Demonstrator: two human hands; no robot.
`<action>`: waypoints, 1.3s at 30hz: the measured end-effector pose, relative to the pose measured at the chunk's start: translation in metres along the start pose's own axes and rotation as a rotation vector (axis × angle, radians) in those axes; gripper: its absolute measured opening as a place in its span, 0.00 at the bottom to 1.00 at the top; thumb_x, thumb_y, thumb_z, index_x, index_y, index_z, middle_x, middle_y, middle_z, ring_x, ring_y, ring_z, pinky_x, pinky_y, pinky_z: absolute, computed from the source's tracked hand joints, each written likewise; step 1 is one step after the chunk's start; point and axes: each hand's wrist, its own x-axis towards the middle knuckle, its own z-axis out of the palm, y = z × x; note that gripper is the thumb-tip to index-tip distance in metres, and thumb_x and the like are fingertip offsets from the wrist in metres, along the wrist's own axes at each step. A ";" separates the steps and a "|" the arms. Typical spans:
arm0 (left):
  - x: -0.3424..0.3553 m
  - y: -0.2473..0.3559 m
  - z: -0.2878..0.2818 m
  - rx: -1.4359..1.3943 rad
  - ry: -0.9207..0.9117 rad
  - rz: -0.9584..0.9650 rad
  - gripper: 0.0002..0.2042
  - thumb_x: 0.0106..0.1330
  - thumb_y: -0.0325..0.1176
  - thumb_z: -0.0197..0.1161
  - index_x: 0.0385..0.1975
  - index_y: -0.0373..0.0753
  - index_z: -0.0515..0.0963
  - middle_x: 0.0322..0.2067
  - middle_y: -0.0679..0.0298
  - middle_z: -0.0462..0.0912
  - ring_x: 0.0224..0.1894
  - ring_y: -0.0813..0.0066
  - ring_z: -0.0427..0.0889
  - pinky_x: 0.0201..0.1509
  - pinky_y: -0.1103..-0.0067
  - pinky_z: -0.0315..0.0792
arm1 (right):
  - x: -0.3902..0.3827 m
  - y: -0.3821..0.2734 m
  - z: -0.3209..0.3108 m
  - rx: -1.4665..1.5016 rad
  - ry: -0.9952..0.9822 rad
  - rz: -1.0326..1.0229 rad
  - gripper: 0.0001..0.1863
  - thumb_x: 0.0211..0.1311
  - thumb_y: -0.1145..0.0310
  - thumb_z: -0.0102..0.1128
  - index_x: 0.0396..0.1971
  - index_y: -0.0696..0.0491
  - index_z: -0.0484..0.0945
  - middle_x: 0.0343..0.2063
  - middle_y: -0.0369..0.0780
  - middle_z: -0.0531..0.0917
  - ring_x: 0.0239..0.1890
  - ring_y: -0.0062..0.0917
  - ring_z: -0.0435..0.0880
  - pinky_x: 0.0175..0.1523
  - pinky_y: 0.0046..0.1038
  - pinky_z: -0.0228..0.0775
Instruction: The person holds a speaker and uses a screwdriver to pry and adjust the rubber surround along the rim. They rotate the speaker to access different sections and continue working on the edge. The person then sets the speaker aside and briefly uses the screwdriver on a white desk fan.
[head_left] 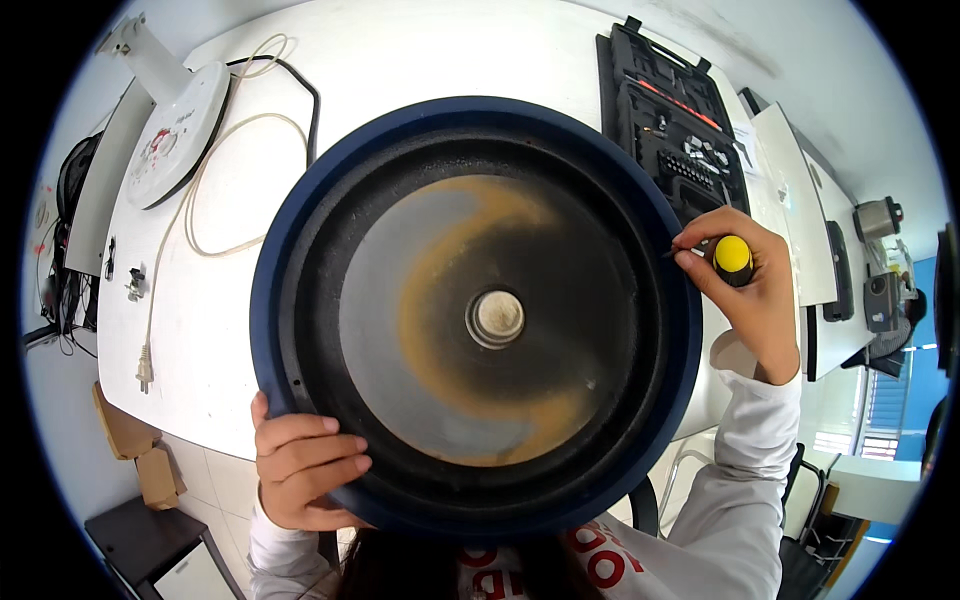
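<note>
A large round dark-blue pot base [272, 230] takes up the middle of the view. Inside it lies a grey metal plate [375, 310] with a brown scorched band, and a pale round knob [499, 316] stands at its centre. My left hand [305, 468] grips the rim at the lower left, fingers over the edge and thumb out of sight. At the right rim, my right hand [748, 280] is closed around a screwdriver [733, 258] with a black and yellow handle. The screwdriver's shaft points left at the rim; whether its tip touches is unclear.
An opened black tool case [675, 120] with bits and sockets lies at the back right of the white table [400, 60]. On the left stand a white round-based stand [180, 140] and a pale power cord [190, 220] with a plug. Cardboard boxes [158, 478] sit below.
</note>
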 end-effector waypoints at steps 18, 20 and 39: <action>-0.018 0.005 0.009 0.159 0.067 -0.016 0.10 0.68 0.35 0.58 0.38 0.63 0.85 0.42 0.81 0.86 0.54 0.82 0.77 0.77 0.68 0.42 | 0.089 -0.016 0.041 -0.236 -0.036 -0.329 0.08 0.51 0.80 0.69 0.32 0.56 0.81 0.29 0.41 0.84 0.33 0.34 0.85 0.40 0.26 0.75; -0.019 0.005 0.009 0.188 0.064 -0.027 0.11 0.69 0.35 0.57 0.38 0.65 0.84 0.43 0.82 0.85 0.55 0.83 0.76 0.76 0.69 0.44 | 0.102 -0.014 0.048 -0.254 -0.048 -0.391 0.08 0.51 0.79 0.69 0.32 0.56 0.81 0.29 0.41 0.83 0.33 0.35 0.84 0.40 0.26 0.74; -0.008 0.000 0.022 0.210 0.220 0.091 0.13 0.71 0.37 0.49 0.39 0.60 0.83 0.42 0.81 0.86 0.56 0.87 0.77 0.75 0.73 0.48 | 0.104 -0.027 0.073 -0.506 -0.011 -0.488 0.11 0.46 0.83 0.69 0.32 0.58 0.80 0.30 0.42 0.81 0.33 0.37 0.81 0.40 0.30 0.72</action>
